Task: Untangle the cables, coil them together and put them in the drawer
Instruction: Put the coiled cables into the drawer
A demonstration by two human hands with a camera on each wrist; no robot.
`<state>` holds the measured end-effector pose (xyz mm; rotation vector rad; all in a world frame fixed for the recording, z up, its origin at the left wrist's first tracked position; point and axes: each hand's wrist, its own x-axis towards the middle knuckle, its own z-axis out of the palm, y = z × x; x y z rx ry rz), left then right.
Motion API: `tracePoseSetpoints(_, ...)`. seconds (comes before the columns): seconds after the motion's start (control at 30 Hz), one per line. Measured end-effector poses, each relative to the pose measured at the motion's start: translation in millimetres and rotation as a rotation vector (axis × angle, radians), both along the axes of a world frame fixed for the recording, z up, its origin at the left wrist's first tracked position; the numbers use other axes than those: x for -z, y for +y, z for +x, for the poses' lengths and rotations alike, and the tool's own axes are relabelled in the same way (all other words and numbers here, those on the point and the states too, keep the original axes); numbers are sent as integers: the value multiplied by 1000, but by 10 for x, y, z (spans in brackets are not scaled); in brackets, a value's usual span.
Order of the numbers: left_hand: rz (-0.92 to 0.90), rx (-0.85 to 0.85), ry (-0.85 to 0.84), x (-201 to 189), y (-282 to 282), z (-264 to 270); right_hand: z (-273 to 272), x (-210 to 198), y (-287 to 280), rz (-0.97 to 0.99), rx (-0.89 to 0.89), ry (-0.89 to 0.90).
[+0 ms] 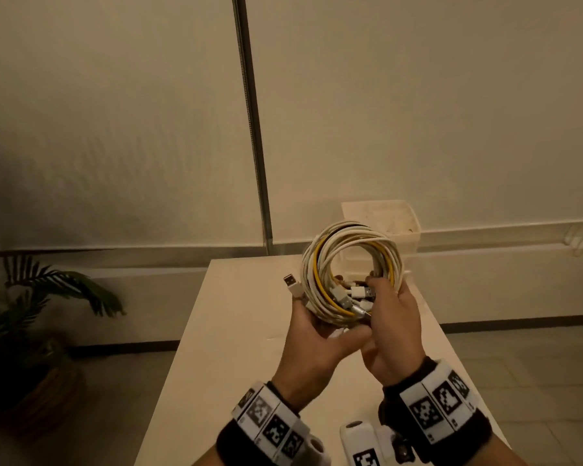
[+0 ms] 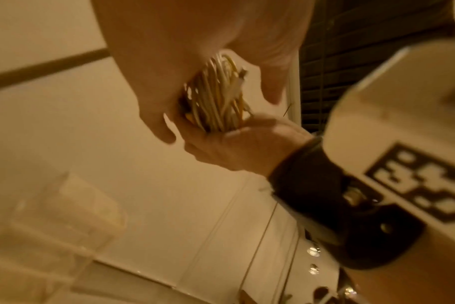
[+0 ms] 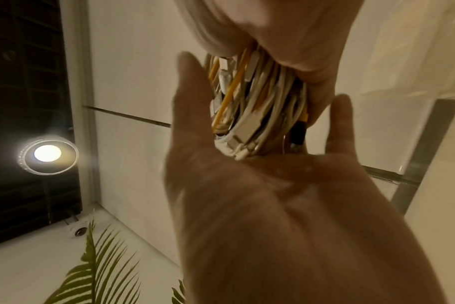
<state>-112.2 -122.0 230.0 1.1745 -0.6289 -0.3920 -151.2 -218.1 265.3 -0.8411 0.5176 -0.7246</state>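
A round coil of white and yellow cables (image 1: 350,235) stands upright in the air above the white table (image 1: 236,331), held between both hands. Its lower edge sits in my left hand (image 1: 317,334), fingers behind it and thumb in front. My right hand (image 1: 394,314) curls its fingers through the ring and pinches the plugs and strands at the lower right. A USB plug (image 1: 292,284) sticks out at the coil's left. The left wrist view shows the coil (image 2: 216,98) between the left hand (image 2: 195,51) and right hand (image 2: 247,148). The right wrist view shows the coil (image 3: 260,107) above the left palm (image 3: 273,195).
A translucent plastic drawer box (image 1: 384,216) stands at the table's far end, just behind the coil. A potted plant (image 1: 48,297) is on the floor to the left. A thin metal pole (image 1: 253,129) runs up the wall behind the table.
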Motion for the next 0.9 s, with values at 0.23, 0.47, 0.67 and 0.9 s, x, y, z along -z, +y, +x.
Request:
tracePoseSetpoints(0.23, -78, -409, 167, 31, -373, -87, -87, 241, 31, -51, 46, -5)
tracePoseSetpoints(0.47, 106, -384, 304, 317, -709, -53, -368, 570, -239, -257, 36, 192)
tracePoseSetpoints(0.67, 240, -228, 339, 706, -925, -243, -748, 837, -734, -423, -158, 458)
tracePoseSetpoints(0.9, 506, -167, 335, 1066, -1181, -93, -735, 984, -1198, -283, -331, 571)
